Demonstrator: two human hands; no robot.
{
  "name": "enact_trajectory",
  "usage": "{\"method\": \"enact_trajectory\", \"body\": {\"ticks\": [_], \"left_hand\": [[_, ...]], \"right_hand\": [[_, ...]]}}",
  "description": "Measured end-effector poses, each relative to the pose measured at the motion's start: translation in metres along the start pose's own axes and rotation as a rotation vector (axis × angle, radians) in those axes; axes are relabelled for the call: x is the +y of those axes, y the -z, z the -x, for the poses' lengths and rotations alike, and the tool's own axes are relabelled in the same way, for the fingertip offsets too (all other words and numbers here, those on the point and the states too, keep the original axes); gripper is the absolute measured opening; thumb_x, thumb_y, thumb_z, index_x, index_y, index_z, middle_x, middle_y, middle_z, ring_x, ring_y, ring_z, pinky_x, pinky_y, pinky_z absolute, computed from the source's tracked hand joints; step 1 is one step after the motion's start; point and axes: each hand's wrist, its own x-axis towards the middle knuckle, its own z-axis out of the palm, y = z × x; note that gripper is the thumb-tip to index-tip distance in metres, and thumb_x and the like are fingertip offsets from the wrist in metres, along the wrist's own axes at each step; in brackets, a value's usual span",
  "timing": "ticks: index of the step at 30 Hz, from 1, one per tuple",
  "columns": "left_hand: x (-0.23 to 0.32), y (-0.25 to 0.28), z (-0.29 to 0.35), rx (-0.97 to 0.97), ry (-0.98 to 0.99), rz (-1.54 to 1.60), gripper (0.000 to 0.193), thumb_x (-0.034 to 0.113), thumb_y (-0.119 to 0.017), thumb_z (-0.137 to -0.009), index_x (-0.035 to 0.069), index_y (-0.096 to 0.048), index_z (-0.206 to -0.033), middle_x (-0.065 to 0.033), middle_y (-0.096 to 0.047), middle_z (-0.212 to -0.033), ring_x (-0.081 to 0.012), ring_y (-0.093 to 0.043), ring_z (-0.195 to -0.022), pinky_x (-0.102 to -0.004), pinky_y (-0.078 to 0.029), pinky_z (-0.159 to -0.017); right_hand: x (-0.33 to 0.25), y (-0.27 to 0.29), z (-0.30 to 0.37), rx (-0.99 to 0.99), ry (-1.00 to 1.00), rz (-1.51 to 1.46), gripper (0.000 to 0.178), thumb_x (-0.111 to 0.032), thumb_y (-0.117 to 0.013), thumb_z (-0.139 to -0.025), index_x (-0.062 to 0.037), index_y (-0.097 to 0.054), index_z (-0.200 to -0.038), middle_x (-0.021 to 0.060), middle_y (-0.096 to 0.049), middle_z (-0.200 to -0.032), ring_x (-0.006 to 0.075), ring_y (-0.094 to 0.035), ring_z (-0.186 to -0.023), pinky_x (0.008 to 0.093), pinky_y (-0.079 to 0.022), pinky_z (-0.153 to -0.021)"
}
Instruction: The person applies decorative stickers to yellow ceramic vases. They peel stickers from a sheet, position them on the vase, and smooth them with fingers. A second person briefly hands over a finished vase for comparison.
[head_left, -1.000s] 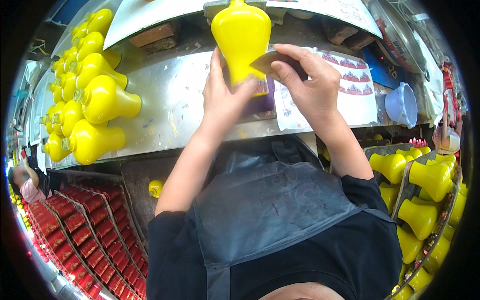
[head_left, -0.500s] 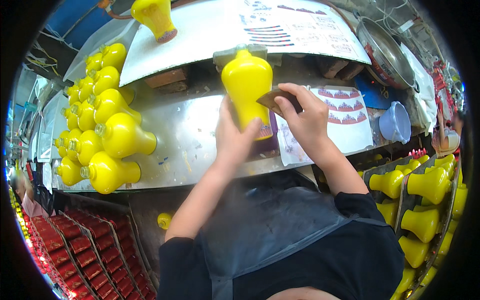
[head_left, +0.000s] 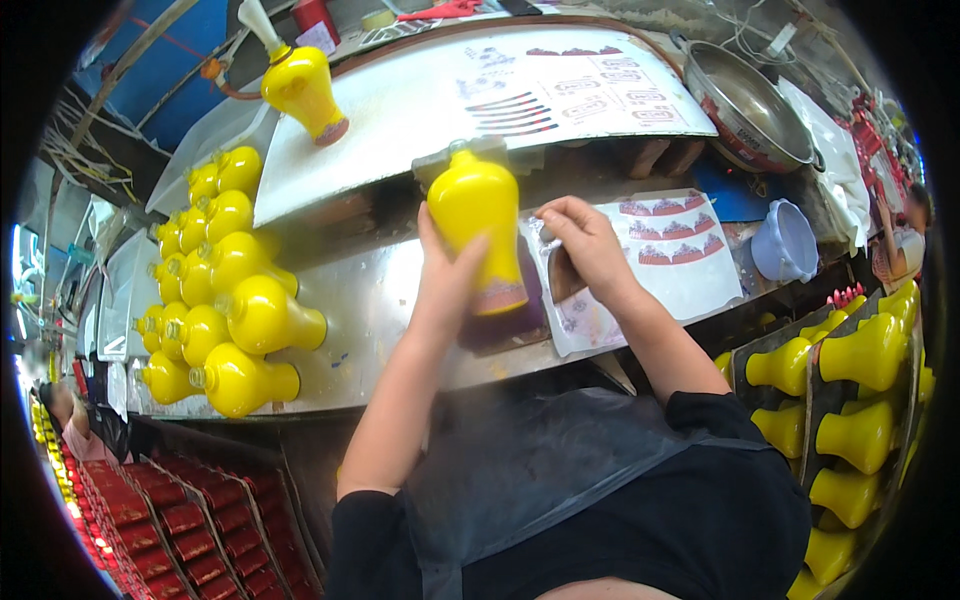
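Note:
My left hand [head_left: 447,280] is wrapped round the lower side of a glossy yellow bottle [head_left: 478,205] with a broad shoulder and narrower body. It tilts slightly, its neck pointing away from me, and a patterned reddish band rings its base. To the right, apart from the bottle, my right hand [head_left: 592,252] pinches a thin brown scraper blade [head_left: 566,274] that hangs downward. Beneath that hand lies a white sheet of printed decals [head_left: 690,275]. Behind the bottle's neck sits a dark block-like rest [head_left: 432,165], partly covered.
Several yellow bottles [head_left: 268,315] lie stacked on the metal bench at left. A decorated yellow bottle [head_left: 303,88] stands on the white board [head_left: 400,110], which also holds printed decals. A metal basin [head_left: 750,100] and lilac bucket [head_left: 785,243] are at right. Racks of bottles [head_left: 862,352] flank me.
My right hand has drawn the scraper away from the bottle's side and turned it downward. The bottle leans a little more. The whole view has shifted, showing more of the far side.

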Motion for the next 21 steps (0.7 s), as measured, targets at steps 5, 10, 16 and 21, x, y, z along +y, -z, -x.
{"method": "enact_trajectory", "body": {"ticks": [5,10,16,21], "left_hand": [[-0.004,0.002,0.001,-0.052,0.022,0.126,0.096,0.017,-0.065,-0.096,0.012,0.001,-0.166,-0.0192,-0.041,-0.151,-0.0307,-0.049,-0.136,-0.0409,-0.044,-0.111],[-0.013,0.005,0.010,-0.004,0.054,0.113,0.088,0.023,-0.061,-0.098,0.011,-0.005,-0.166,-0.0190,-0.039,-0.156,-0.0317,-0.044,-0.142,-0.0431,-0.038,-0.116],[-0.021,0.003,0.009,0.041,-0.010,0.068,0.081,0.015,-0.055,-0.097,0.005,-0.012,-0.165,-0.0176,-0.038,-0.157,-0.0304,-0.041,-0.144,-0.0419,-0.033,-0.120],[-0.025,0.004,0.013,0.086,0.011,0.047,0.081,0.012,-0.055,-0.096,0.002,-0.013,-0.164,-0.0163,-0.038,-0.158,-0.0293,-0.040,-0.146,-0.0417,-0.031,-0.121]], "right_hand": [[0.007,0.010,-0.010,-0.026,0.029,0.123,0.024,-0.021,-0.064,-0.101,-0.0005,-0.074,-0.110,0.0035,-0.070,-0.081,0.0124,-0.065,-0.069,0.0287,-0.051,-0.062],[0.010,0.043,-0.032,0.213,0.406,0.611,0.016,-0.013,-0.070,-0.091,-0.0081,-0.076,-0.106,0.0135,-0.072,-0.088,0.0297,-0.069,-0.075,0.0385,-0.055,-0.067],[0.012,0.075,-0.087,0.328,0.494,0.979,0.026,-0.008,-0.065,-0.088,-0.0093,-0.074,-0.113,0.0158,-0.069,-0.093,0.0355,-0.069,-0.078,0.0440,-0.056,-0.070],[0.010,0.079,-0.122,0.189,0.464,1.076,0.034,-0.005,-0.057,-0.089,-0.0093,-0.073,-0.118,0.0177,-0.068,-0.094,0.0371,-0.068,-0.083,0.0463,-0.055,-0.075]]}}
